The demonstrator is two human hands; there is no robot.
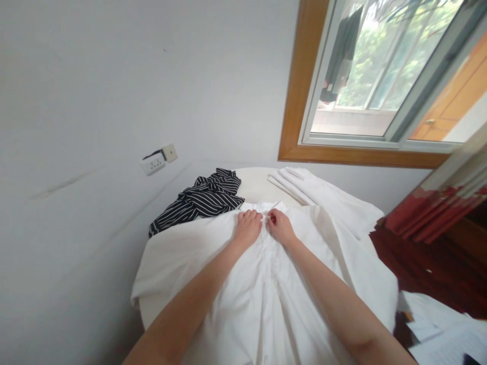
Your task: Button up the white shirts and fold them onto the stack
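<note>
A white shirt (243, 284) lies spread over a table, with its collar end at the far side and a front seam running toward me. At the collar end, my left hand (249, 226) is closed on the cloth beside the front opening, its fingers bent and close together. Just across the opening, my right hand (280, 226) pinches the shirt's edge between thumb and fingers. The fingertips of both hands nearly meet. Whether they hold a button is too small to make out.
A black-and-white striped garment (205, 195) lies crumpled at the back left. Folded white cloth (327, 197) rests at the back right. The wall behind has a socket (154, 163) and a wood-framed window (357, 155). A red-and-cream curtain (437, 208) and papers (449, 329) are at the right.
</note>
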